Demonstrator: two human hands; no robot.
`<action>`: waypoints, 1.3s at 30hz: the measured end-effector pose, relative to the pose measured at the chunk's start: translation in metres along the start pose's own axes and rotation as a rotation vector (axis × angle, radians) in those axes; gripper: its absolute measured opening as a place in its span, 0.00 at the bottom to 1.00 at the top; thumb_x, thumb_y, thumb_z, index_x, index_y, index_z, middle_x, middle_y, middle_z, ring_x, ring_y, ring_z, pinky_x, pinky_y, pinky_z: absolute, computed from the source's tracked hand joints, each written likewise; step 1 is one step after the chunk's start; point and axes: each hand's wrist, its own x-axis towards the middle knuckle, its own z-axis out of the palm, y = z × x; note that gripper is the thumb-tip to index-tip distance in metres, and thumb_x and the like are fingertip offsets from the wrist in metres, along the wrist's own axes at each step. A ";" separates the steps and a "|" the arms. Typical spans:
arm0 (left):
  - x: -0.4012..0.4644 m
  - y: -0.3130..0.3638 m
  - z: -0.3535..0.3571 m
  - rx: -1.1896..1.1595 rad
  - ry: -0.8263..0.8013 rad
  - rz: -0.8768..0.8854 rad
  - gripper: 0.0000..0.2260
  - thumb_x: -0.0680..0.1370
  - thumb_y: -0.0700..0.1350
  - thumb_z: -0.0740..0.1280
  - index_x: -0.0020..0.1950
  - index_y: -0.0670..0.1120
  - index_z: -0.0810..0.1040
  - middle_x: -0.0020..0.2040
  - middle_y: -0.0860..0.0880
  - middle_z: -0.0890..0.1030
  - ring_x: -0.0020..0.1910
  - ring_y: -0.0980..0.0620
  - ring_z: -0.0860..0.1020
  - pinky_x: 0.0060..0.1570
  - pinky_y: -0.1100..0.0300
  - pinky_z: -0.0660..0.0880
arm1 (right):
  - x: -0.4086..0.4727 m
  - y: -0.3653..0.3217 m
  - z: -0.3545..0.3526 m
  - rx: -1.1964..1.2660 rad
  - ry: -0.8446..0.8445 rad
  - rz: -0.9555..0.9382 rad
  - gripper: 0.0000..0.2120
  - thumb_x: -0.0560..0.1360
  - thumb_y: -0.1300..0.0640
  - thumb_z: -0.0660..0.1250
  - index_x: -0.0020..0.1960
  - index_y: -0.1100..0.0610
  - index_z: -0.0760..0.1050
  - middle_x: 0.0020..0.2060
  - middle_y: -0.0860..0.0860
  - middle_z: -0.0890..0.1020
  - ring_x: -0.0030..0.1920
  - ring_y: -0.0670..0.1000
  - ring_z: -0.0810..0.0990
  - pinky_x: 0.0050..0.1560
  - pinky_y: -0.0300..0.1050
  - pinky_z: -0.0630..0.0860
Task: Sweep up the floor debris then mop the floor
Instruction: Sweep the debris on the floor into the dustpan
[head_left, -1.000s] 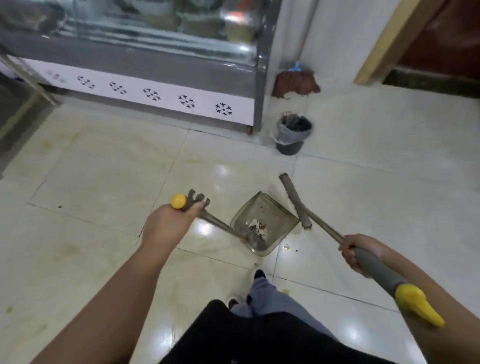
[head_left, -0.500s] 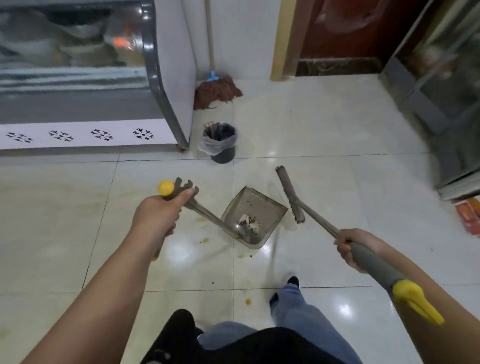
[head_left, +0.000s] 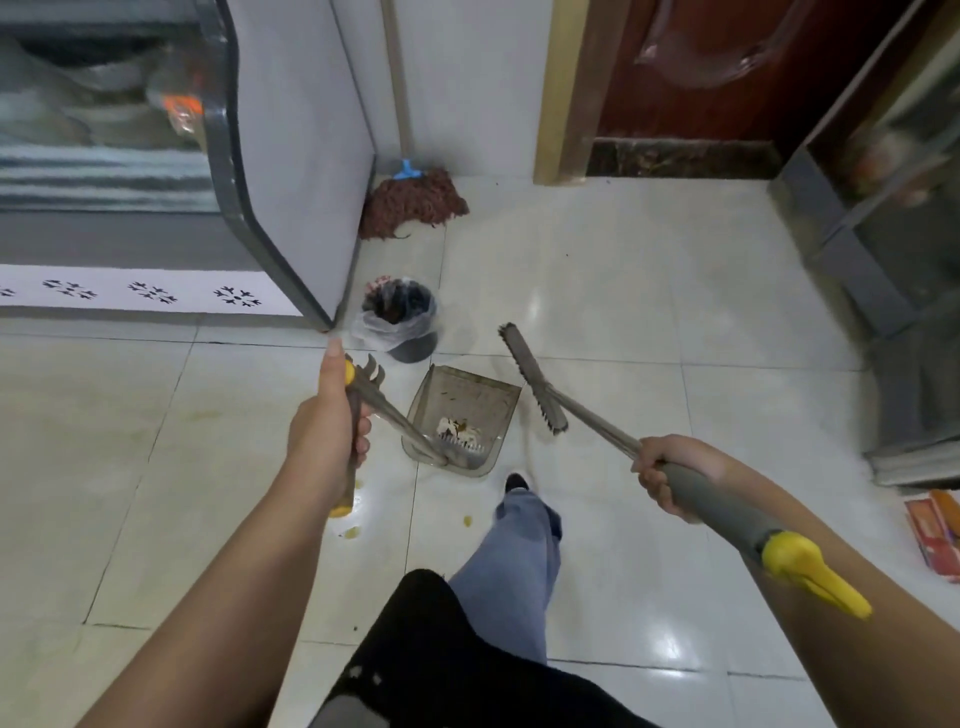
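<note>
My left hand (head_left: 324, 439) grips the grey, yellow-tipped handle of the dustpan (head_left: 462, 415), a translucent grey pan holding bits of debris, hanging just above the tiled floor. My right hand (head_left: 670, 473) grips the grey handle of the broom (head_left: 532, 384), whose brush head is raised beside the pan's right edge. A small black bin (head_left: 400, 322) with a plastic liner stands just beyond the pan. A brown string mop (head_left: 413, 200) with a blue collar leans in the corner behind it.
A glass display cabinet (head_left: 280, 171) with a white snowflake panel fills the left. A dark red door (head_left: 691, 73) and a second glass cabinet (head_left: 883, 218) stand at the right. An orange packet (head_left: 935, 535) lies by the right edge. Yellow stains (head_left: 353, 531) dot the tiles near my foot.
I have walked toward the bin and turned right; the bin, mop and door now sit closer and more central. Both hands keep their grips, the pan and broom carried along.
</note>
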 end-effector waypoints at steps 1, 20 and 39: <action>0.010 0.006 0.011 -0.009 0.003 -0.006 0.34 0.57 0.78 0.54 0.28 0.45 0.71 0.21 0.51 0.70 0.20 0.52 0.67 0.26 0.60 0.66 | 0.005 -0.019 -0.003 -0.009 0.002 -0.009 0.11 0.77 0.67 0.55 0.37 0.59 0.64 0.14 0.51 0.67 0.12 0.46 0.66 0.15 0.29 0.65; 0.104 0.122 0.168 -0.434 -0.069 -0.388 0.25 0.70 0.66 0.61 0.33 0.43 0.72 0.22 0.48 0.71 0.20 0.52 0.71 0.27 0.62 0.71 | 0.087 -0.338 -0.012 -0.490 -0.050 0.127 0.28 0.76 0.66 0.54 0.17 0.60 0.66 0.13 0.52 0.67 0.11 0.46 0.65 0.14 0.28 0.64; 0.114 0.143 0.300 -1.030 -0.065 -0.740 0.28 0.75 0.61 0.58 0.50 0.35 0.72 0.35 0.36 0.82 0.23 0.48 0.79 0.25 0.61 0.77 | 0.153 -0.510 -0.042 -1.073 -0.096 0.268 0.21 0.78 0.64 0.53 0.26 0.58 0.63 0.12 0.50 0.65 0.10 0.45 0.64 0.13 0.27 0.63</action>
